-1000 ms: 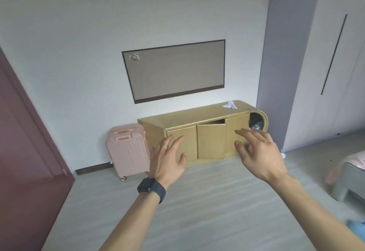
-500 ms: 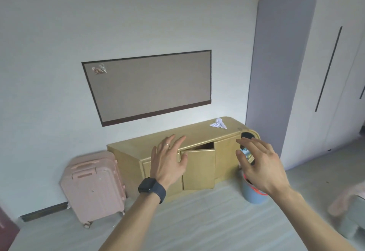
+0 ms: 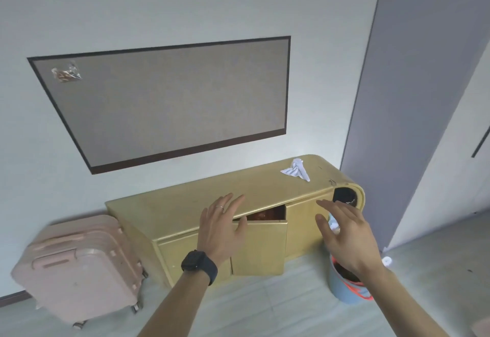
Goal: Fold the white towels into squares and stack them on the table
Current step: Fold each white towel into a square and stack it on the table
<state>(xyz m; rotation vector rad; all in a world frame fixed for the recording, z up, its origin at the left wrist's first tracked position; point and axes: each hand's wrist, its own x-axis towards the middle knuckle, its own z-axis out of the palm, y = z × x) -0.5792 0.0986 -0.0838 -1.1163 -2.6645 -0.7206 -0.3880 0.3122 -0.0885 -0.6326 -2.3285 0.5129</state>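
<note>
Surface (image 3: pixel 238 190): low gold cabinet top; middle door (image 3: pixel 258 246) ajar.
Suitcase (image 3: pixel 79 267): pink, just left of the surface.
Left hand (image 3: pixel 221 226): fingers spread, holding nothing.
Right hand (image 3: pixel 344 236): fingers spread, holding nothing.
White towel (image 3: pixel 295 168): crumpled on the surface's right end.

Single head-worn view, forward and slightly down, close to a gold cabinet (image 3: pixel 212 193)

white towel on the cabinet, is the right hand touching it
Apart. The head view shows bare cabinet top between the right hand and the white towel.
</note>
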